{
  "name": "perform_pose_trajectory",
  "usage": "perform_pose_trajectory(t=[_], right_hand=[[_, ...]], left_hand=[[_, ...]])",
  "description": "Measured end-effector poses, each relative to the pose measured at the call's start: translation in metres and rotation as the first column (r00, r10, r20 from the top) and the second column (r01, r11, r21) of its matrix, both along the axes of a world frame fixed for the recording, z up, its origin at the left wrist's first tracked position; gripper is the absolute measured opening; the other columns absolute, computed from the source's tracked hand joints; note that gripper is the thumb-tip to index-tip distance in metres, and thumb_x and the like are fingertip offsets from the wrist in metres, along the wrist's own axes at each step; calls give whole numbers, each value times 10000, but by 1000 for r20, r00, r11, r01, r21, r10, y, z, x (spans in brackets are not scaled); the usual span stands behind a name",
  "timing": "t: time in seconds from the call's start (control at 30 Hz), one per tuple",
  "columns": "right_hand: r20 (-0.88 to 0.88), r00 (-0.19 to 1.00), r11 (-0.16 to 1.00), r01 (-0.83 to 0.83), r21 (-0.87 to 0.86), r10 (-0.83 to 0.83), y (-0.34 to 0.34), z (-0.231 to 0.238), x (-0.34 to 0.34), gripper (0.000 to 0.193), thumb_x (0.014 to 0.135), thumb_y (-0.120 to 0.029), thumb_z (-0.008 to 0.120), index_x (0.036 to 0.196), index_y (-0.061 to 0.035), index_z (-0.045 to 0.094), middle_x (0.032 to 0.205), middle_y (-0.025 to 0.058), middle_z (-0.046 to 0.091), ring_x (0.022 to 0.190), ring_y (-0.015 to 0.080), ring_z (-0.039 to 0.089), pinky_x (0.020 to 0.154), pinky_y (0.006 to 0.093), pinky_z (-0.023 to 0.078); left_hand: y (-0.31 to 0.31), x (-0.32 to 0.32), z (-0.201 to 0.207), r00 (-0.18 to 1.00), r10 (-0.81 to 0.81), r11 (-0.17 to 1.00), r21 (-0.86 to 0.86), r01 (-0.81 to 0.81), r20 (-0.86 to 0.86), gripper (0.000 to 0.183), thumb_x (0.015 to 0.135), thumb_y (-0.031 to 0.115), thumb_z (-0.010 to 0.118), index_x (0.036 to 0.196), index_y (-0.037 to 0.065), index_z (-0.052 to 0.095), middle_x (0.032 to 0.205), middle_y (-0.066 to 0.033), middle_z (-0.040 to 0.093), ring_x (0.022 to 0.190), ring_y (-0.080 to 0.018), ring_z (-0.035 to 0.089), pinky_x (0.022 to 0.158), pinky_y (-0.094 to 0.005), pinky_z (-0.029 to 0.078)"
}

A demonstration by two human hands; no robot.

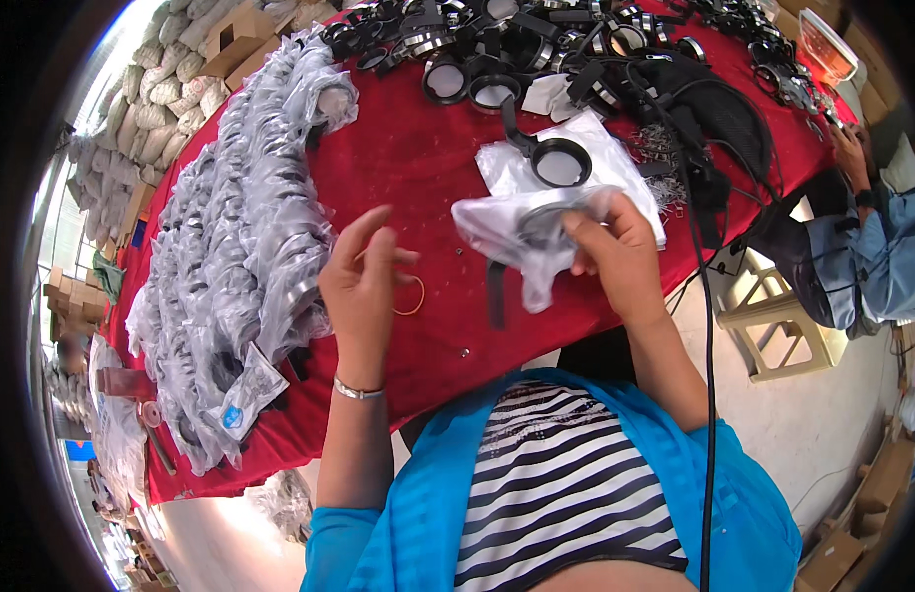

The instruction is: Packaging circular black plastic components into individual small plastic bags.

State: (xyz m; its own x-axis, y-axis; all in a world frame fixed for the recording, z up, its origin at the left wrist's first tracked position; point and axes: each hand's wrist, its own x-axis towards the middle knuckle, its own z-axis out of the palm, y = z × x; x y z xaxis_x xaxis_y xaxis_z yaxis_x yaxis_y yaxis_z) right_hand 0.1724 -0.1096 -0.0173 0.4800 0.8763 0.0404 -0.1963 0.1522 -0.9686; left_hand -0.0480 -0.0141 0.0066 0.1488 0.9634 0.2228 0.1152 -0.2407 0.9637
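Note:
My right hand pinches a clear plastic bag over the near edge of the table. A round ring-shaped part shows through the bag, and a black strap hangs below it. My left hand is raised to the left of the bag, its fingers apart and nothing in them. Beside its fingertips a thin yellow rubber band lies on the red cloth. Just beyond the bag, a black ring with a handle-like arm rests on a stack of white plastic bags.
Rows of bagged parts fill the left side of the red-covered table. Many unbagged black rings are heaped at the far side. A black mesh bag and a cable lie right. Another person's hand is beyond a beige stool.

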Motion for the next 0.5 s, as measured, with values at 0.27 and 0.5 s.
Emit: perform_pose_trajectory(t=[0.27, 0.5], right_hand=[[191, 981, 991, 0, 133, -25, -1, 2, -19, 173, 796, -11, 640, 955, -3, 574, 759, 20, 593, 606, 56, 557, 513, 209, 429], [299, 952, 991, 29, 129, -67, 7, 4, -9, 327, 786, -66, 679, 1092, -36, 569, 705, 34, 607, 647, 89, 603, 592, 229, 452]], left_hand=[[-20, 45, 6, 756, -340, 859, 142, 491, -559, 243, 841, 85, 631, 1063, -1, 581, 712, -93, 606, 625, -146, 596, 575, -289, 472], [28, 45, 3, 796, -122, 874, 316, 370, -593, 169, 842, 160, 580, 914, 8, 571, 759, -237, 599, 716, -419, 594, 630, -482, 472]])
